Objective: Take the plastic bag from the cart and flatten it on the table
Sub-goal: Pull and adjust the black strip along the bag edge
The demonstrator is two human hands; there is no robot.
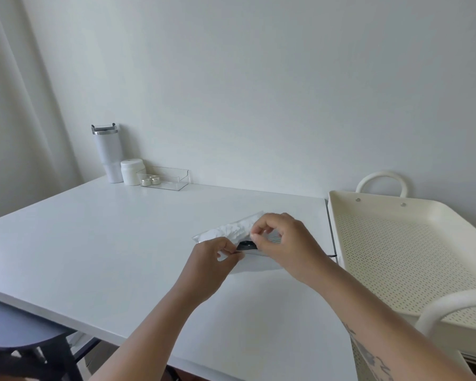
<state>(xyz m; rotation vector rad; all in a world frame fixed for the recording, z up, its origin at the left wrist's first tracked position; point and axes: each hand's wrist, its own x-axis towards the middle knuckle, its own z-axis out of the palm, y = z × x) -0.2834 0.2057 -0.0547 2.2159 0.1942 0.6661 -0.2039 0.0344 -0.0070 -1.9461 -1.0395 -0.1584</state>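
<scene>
1. Crinkled, translucent white film makes up the plastic bag (231, 232), which lies on the table (94, 243) in the centre-right of the frame, just left of the cart (412, 259). A small dark patch shows at its near edge, between the hands; what it is I cannot tell.
2. The left hand (212, 266) pinches the bag's near edge between thumb and curled fingers.
3. The right hand (283, 243) hovers over the bag's right part, fingers bent and fingertips drawn together on the film. A tattoo marks that forearm at lower right.
4. The table is smooth, matte white, with a straight thin edge.
5. The cart's top tray is cream, perforated with fine holes, with rounded corners and looped tube handles at both ends.
6. At upper left, against the wall, stand a tall white tumbler (107, 155) with a metal-rimmed lid, a squat white jar (132, 171), and a clear rectangular acrylic tray (165, 178) holding two small silvery pieces.
7. A dark rounded stool (17, 328) sits at lower left.
</scene>
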